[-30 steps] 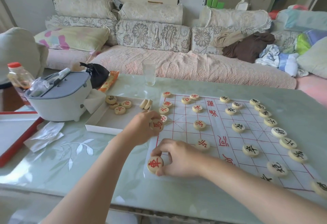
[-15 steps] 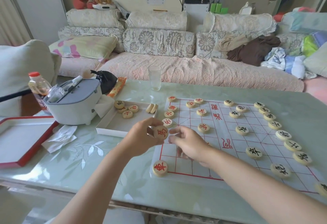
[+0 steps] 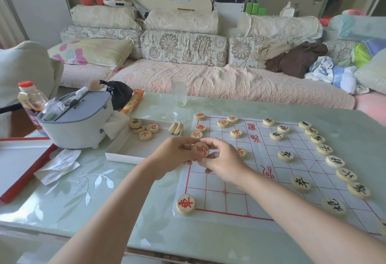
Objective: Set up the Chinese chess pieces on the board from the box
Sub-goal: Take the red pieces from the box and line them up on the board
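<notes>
While the left hand (image 3: 173,155) and right hand (image 3: 224,162) both pinch it above the board (image 3: 213,203), the red piece (image 3: 201,149) looks light, stiff and smooth — best held by its rim.

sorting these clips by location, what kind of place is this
Most likely a home living room: a long sofa with floral cushions runs behind the glass-topped table, clothes are heaped on it, and a Chinese chess board lies half set up.
</notes>
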